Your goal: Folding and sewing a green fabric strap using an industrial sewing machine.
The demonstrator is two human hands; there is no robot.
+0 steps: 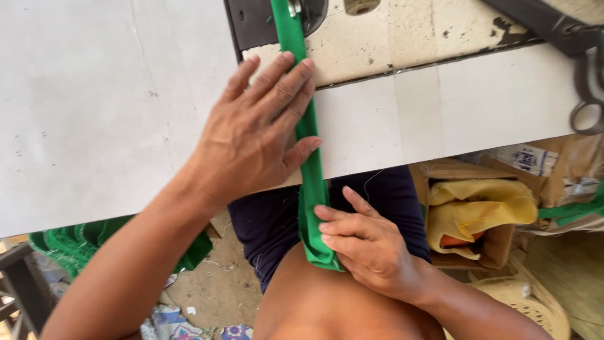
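Observation:
A long narrow strip of green fabric [307, 135] runs from under the sewing machine's foot [294, 7] at the top, across the white table [94, 113] and down over its front edge. My left hand [255, 129] lies flat on the table with fingers spread, pressing the strip's left side. Below the table edge, my right hand [365, 242] pinches the folded lower end of the strip, over my lap.
Scissors [588, 94] lie at the table's right edge. A cardboard box with yellow cloth [478, 208] stands on the floor to the right. A pile of green fabric [75, 245] sits under the table at left. A pale woven basket [535, 302] is at lower right.

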